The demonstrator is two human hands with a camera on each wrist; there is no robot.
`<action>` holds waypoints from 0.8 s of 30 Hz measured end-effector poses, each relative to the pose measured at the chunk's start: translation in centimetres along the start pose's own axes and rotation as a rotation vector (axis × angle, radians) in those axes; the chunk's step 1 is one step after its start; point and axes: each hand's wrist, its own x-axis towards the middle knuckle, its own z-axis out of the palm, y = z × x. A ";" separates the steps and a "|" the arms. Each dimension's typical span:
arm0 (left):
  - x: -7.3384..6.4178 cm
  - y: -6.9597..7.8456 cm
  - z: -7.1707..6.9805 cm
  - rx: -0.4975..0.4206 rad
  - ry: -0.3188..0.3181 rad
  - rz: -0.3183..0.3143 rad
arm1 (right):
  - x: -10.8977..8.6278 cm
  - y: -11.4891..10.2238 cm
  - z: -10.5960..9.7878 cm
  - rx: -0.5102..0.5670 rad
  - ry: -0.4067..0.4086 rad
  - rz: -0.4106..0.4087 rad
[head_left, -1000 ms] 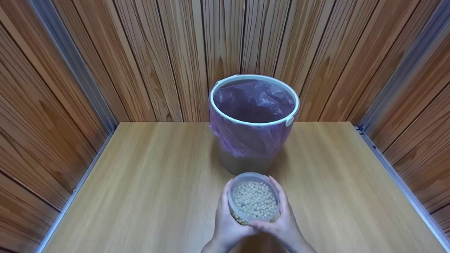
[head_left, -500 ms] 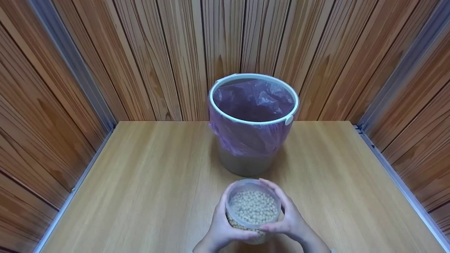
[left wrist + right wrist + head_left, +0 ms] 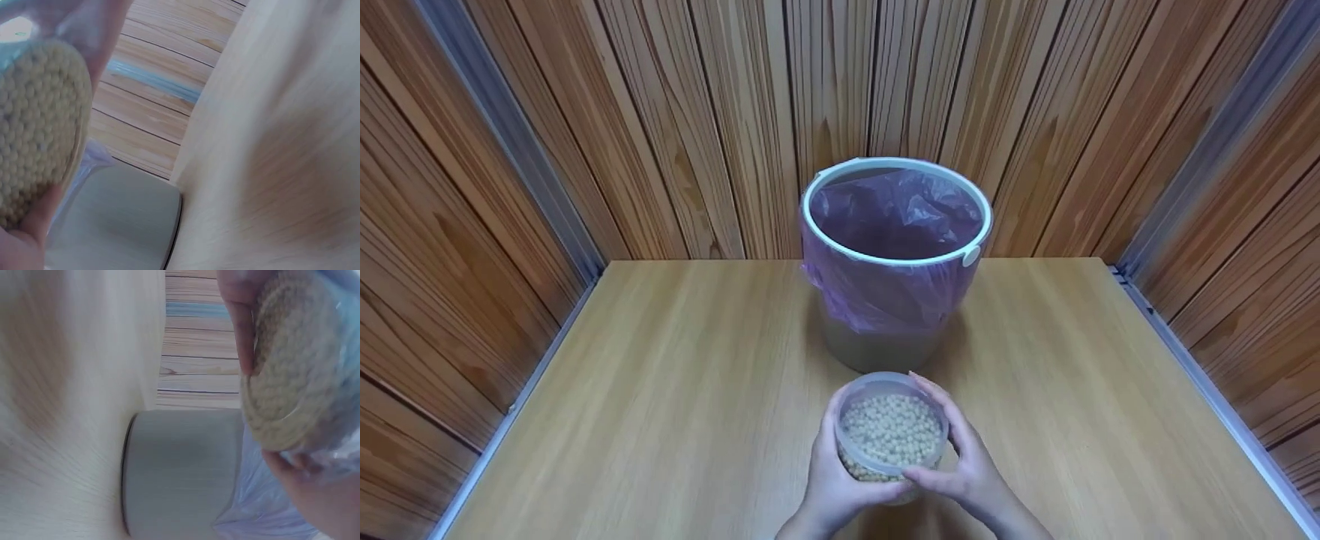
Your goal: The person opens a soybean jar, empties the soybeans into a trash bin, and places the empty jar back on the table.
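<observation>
A clear round plastic tub (image 3: 889, 431) full of small pale round beads or beans is held up off the table in front of the bin. My left hand (image 3: 834, 480) grips its left side, thumb across the near wall. On the right, my right hand (image 3: 961, 472) holds the tub, fingers along the far right side and thumb at the near rim. Both wrist views show the round pieces through the tub's base, and the tub (image 3: 298, 365) is tilted there. Whether a clear lid covers the top, I cannot tell.
Behind the tub stands a grey waste bin (image 3: 877, 349) with a pale blue rim ring (image 3: 986, 214). A purple plastic liner (image 3: 885, 300) folds over its outside. The wooden table (image 3: 675, 390) is bounded by wood-plank walls (image 3: 675, 112) at the back and both sides.
Both hands first drew the tub slightly nearer, then moved it a little forward and left. The grip stays on both sides. The bin shifts only slightly in view with the camera.
</observation>
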 end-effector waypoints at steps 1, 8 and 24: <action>0.0 0.0 0.2 0.026 0.031 0.005 | -0.1 -0.2 0.4 -0.049 0.042 0.007; -0.7 -0.3 1.5 0.242 0.206 0.009 | -0.4 -1.3 2.5 -0.405 0.226 0.078; -0.9 0.3 1.0 0.159 0.083 -0.055 | -0.8 -0.3 0.9 -0.245 0.166 0.040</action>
